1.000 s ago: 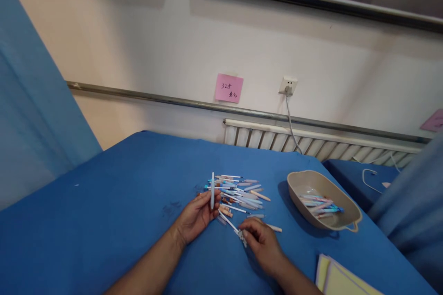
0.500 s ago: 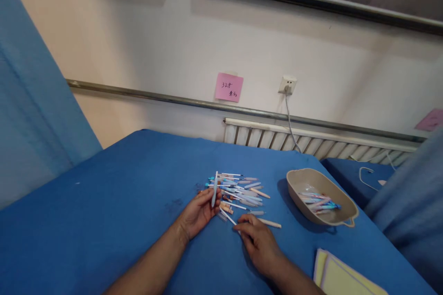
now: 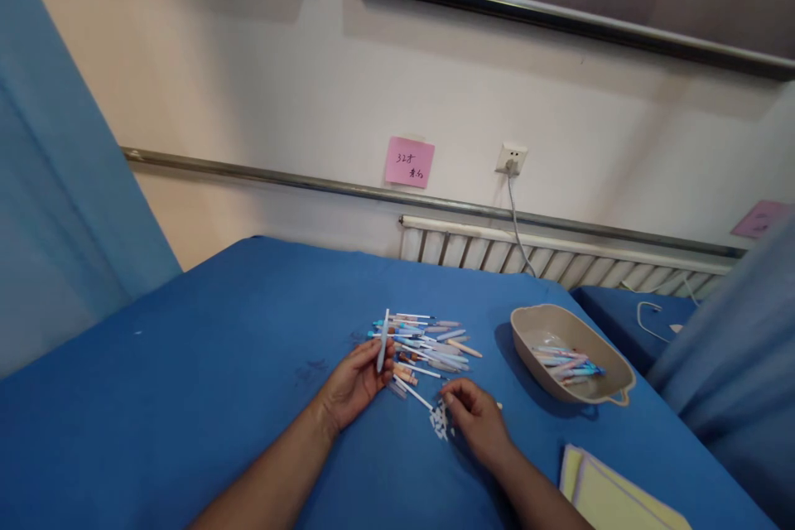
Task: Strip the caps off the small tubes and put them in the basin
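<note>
My left hand point(image 3: 355, 385) holds a pale blue pen barrel point(image 3: 381, 354) upright between thumb and fingers, with a white stick rising from its top. My right hand point(image 3: 477, 422) is low over the cloth with thumb and forefinger pinched together. Whatever lies between those fingertips is too small to make out. Beside them is a little heap of small white pieces point(image 3: 439, 422). A white pen refill point(image 3: 415, 392) points toward this heap. Behind both hands spreads a loose pile of pen parts point(image 3: 450, 350), mostly pale blue, white and peach.
A beige basin point(image 3: 520, 331) with several pens point(image 3: 568, 364) inside stands to the right on the blue-covered table point(image 3: 248, 323). Folded yellow cloths point(image 3: 612, 497) lie at the near right. A radiator point(image 3: 472, 248) and a plugged-in cable point(image 3: 517, 224) are beyond the far edge.
My right hand has shifted right and slightly up, off the white refill, uncovering the small white pieces. It now covers most of the peach barrel there. My left hand keeps the pen barrel almost still.
</note>
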`<state>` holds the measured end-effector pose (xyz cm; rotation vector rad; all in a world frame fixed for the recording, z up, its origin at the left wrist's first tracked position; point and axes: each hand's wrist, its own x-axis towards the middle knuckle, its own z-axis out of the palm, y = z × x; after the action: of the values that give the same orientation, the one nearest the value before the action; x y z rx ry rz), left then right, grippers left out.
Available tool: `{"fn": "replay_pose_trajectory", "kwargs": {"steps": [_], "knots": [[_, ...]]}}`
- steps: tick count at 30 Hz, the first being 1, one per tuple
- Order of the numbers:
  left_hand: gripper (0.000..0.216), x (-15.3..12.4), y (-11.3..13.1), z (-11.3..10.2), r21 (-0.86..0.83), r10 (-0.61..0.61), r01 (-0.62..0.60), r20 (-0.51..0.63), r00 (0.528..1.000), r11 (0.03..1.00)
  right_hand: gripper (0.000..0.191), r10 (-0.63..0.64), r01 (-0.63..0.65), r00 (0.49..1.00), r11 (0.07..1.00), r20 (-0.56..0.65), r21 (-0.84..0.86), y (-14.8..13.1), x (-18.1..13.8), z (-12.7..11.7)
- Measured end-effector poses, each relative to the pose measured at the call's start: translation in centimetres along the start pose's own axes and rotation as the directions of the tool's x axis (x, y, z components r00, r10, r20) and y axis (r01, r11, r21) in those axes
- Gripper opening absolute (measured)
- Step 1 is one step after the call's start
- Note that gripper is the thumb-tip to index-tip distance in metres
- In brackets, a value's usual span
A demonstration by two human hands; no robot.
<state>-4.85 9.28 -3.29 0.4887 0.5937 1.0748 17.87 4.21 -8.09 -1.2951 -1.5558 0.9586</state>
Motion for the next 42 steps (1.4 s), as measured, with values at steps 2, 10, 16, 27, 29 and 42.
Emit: {"fn": "replay_pose_trajectory", "kwargs": {"steps": [2, 10, 16, 27, 29, 42], "knots": [[0.011, 0.0, 0.1, 0.0, -0.005, 0.003, -0.003, -0.001, 1.000, 1.000, 0.024, 0.012, -0.011, 1.000, 1.000, -0.015, 0.013, 0.1, 0.1, -0.2], [0.015, -0.1, 0.1, 0.0, -0.011, 0.016, -0.016, -0.007, 1.000, 1.000, 0.018, -0.116, 0.137, 0.990, 0.935, 0.084, -0.328, -1.9, -0.7, -0.9], [0.018, -0.2, 0.0, -0.1, 0.001, 0.028, -0.028, -0.008, 1.000, 1.000, 0.014, -0.082, 0.119, 0.990, 0.925, 0.115, -0.361, -2.3, -0.7, -0.8], [0.013, -0.1, 0.2, 0.0, -0.013, 0.014, -0.014, -0.035, 0.999, 1.000, 0.011, -0.013, 0.034, 0.998, 0.938, 0.064, -0.345, -2.0, -0.6, -0.3], [0.012, -0.1, 0.3, 0.1, -0.021, 0.014, -0.014, -0.037, 0.999, 1.000, 0.010, -0.023, 0.042, 0.998, 0.946, 0.062, -0.323, -2.1, -0.6, -0.3], [0.017, 0.1, 0.4, 0.1, -0.011, 0.010, -0.011, -0.062, 0.998, 1.000, 0.043, 0.239, -0.183, 0.966, 0.905, -0.102, 0.385, -0.4, 1.1, -1.1]]}}
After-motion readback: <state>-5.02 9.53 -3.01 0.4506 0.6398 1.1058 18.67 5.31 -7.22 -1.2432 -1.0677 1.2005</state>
